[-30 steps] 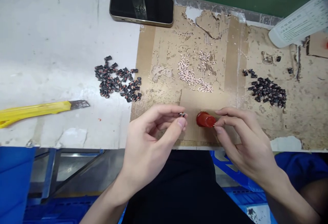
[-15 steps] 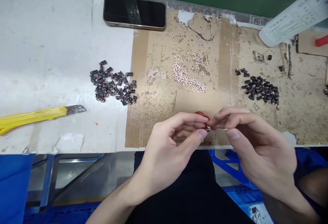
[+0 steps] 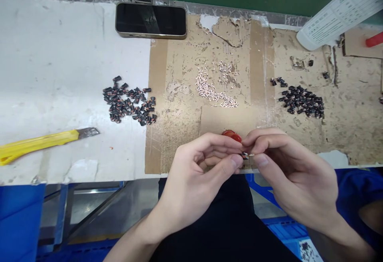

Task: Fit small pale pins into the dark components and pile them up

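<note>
Between thumb and fingers, my left hand (image 3: 206, 174) pinches a small black part (image 3: 245, 156) with a light tip. My right hand (image 3: 293, 174) is closed on a tiny pale piece (image 3: 251, 155), held close to the black part's right end; whether they touch I cannot tell. Just behind my left fingertips sits a round red dish (image 3: 232, 135), partly hidden by the hand. Farther back on the cardboard lies a spread of tiny pinkish-white pieces (image 3: 209, 90).
Black parts with copper-coloured ends form a pile (image 3: 128, 102) on the left; another black pile (image 3: 302, 101) is on the right. A yellow utility knife (image 3: 42, 142) lies at the left with its blade out. A phone (image 3: 151, 20) and a white bottle (image 3: 338, 14) stand behind.
My right hand has moved left, bringing the pale piece up close to the black part in my left hand. The whole view has shifted slightly.
</note>
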### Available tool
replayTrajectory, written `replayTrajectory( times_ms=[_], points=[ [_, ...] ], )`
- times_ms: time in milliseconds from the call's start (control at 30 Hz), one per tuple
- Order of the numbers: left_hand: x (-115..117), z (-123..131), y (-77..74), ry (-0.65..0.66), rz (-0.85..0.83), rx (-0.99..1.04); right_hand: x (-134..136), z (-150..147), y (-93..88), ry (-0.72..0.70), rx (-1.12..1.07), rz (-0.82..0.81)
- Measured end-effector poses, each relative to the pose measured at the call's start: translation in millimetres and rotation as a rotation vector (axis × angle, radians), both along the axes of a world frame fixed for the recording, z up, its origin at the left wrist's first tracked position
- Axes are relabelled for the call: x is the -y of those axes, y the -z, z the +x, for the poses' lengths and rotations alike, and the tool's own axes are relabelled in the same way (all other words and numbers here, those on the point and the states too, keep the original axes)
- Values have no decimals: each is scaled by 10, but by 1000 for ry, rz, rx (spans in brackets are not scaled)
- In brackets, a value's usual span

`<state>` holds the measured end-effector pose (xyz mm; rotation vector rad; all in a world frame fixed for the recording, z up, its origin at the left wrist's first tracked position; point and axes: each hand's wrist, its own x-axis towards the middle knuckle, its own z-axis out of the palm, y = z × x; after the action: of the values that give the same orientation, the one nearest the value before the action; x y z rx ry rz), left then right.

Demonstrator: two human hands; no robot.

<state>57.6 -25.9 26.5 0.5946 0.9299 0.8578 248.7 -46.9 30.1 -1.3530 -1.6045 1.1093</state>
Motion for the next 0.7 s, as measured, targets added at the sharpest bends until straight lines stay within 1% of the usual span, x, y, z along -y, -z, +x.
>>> replayTrajectory(
  times_ms=[167, 367, 467, 567, 700],
  points=[
    [17, -7, -33, -8, -18, -6, 4, 11, -1, -23, 12, 31],
    [-2, -12, -60, -17, -12, 14, -105, -18, -90, -13, 11, 49],
    [-10, -6, -83, -16, -1, 12, -141, -4, -105, -16, -6, 33],
    [-7, 16, -101, -16, -33, 21, -117, 49, -72, -16, -28, 17],
    [-23, -2, -79, -53, -130, 102, -41, 122, 33, 10, 1, 23]
  ],
)
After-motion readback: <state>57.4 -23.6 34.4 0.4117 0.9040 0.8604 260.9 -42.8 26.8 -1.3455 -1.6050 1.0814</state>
